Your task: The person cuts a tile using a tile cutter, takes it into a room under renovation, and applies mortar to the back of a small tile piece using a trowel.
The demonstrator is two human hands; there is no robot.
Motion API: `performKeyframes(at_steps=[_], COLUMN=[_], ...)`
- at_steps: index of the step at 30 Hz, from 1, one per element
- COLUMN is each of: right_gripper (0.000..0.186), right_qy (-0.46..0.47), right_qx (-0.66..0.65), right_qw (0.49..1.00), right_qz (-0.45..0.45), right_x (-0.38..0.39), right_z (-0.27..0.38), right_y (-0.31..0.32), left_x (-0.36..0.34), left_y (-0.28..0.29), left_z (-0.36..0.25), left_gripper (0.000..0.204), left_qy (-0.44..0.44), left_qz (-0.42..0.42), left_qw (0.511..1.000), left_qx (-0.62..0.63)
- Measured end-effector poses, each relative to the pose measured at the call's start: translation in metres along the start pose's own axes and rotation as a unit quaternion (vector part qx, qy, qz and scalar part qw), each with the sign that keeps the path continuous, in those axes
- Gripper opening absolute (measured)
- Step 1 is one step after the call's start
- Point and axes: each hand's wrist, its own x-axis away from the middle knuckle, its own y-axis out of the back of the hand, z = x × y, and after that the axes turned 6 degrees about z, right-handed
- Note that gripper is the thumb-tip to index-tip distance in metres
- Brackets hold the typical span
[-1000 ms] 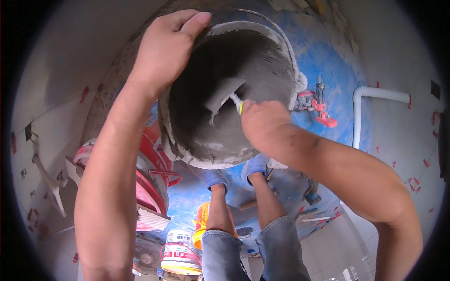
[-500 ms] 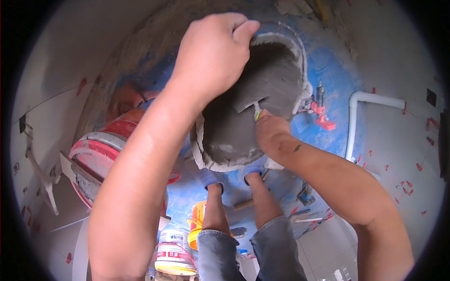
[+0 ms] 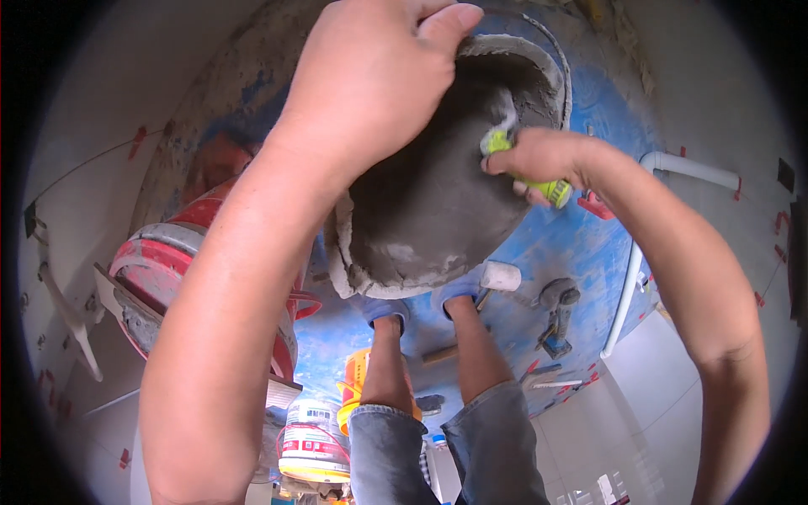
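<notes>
A bucket (image 3: 396, 290) with a crusted, pale rim is tilted in front of me, holding smooth dark grey mortar (image 3: 421, 202). My left hand (image 3: 379, 76) is closed around its thin wire handle (image 3: 551, 40) at the far rim; the fingers' undersides are hidden. In my right hand (image 3: 539, 156) is a trowel, its yellow-green handle (image 3: 553, 194) wrapped by the fingers. The trowel's mortar-smeared metal neck (image 3: 507, 109) points away over the right part of the mortar. Its blade is hard to make out.
Red buckets (image 3: 189, 261) stand at the left, with a flat board leaning there. Nearer are a white bucket (image 3: 311, 438) and an orange-yellow one (image 3: 353, 379). A white pipe (image 3: 627, 295) runs along the right. A dark tool (image 3: 560, 316) lies on the blue-stained floor.
My right hand has lifted the trowel and moved it away and to the right, turning the handle into view. The bucket has tilted, and the mortar surface is smoother where the trowel was.
</notes>
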Motion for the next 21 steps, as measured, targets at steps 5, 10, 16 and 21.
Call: performKeyframes(at_steps=[5, 10, 16, 21], right_gripper=[0.044, 0.039, 0.030, 0.029], right_qy=[0.006, 0.105, 0.234, 0.081], right_qx=[-0.084, 0.261, 0.317, 0.228], right_qw=[0.995, 0.959, 0.878, 0.929], right_qz=[0.054, -0.021, -0.273, -0.280], right_x=[-0.018, 0.003, 0.029, -0.038], right_z=[-0.034, -0.019, 0.010, -0.006], right_y=[-0.048, -0.087, -0.058, -0.107], left_x=[0.002, -0.001, -0.001, -0.005], left_y=[0.009, 0.014, 0.017, 0.008], left_z=[0.019, 0.032, 0.023, 0.007], left_gripper=[0.031, 0.028, 0.032, 0.029], left_qy=[-0.026, -0.010, 0.012, -0.026], left_qz=[-0.013, -0.059, -0.027, -0.018], left_qw=[0.999, 0.998, 0.999, 0.998], left_qx=[-0.039, 0.004, -0.031, -0.053])
